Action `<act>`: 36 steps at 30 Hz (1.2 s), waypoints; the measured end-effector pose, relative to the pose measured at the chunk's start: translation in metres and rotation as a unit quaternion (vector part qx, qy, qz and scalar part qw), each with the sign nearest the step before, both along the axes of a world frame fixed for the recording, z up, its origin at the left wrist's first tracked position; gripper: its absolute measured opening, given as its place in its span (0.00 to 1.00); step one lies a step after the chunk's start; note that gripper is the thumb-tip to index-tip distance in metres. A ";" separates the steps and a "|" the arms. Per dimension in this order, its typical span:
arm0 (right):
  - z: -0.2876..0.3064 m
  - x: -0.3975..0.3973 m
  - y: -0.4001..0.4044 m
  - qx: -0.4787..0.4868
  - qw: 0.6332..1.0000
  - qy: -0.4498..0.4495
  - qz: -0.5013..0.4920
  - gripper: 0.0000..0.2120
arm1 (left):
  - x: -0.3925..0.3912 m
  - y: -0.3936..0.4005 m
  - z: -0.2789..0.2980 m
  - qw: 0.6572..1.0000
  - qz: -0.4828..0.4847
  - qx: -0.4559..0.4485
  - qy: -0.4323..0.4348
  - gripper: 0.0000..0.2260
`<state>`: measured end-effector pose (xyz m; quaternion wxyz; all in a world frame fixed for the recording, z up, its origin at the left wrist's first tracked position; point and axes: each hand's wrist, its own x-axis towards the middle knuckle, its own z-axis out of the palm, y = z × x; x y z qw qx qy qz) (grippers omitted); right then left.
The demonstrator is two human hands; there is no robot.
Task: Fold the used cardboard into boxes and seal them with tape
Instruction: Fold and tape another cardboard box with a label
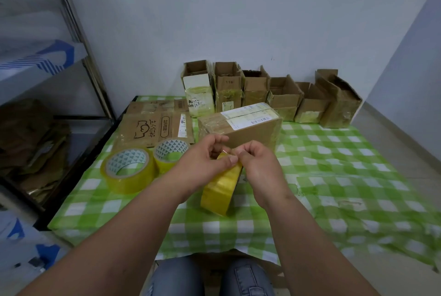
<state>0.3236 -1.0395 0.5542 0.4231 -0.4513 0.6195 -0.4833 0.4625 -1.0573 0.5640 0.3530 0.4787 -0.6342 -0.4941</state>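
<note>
Above the green-and-white checked table [334, 176], both hands meet over a yellow roll of packing tape [220, 190] held on edge. The left hand [205, 162] grips its top, thumb pressed on the rim, while the right hand [259, 167] pinches at the tape's upper edge with curled fingers [241, 152]. Just behind them lies a closed brown cardboard box with a white label [241, 121]. Two more yellow tape rolls [128, 169] sit left, near flattened brown cardboard sheets [155, 126].
</note>
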 end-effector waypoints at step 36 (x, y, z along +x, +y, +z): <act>0.027 0.003 0.011 -0.018 0.999 -0.014 0.032 0.03 | 0.001 0.015 -0.006 0.959 0.096 -0.246 -0.106 0.11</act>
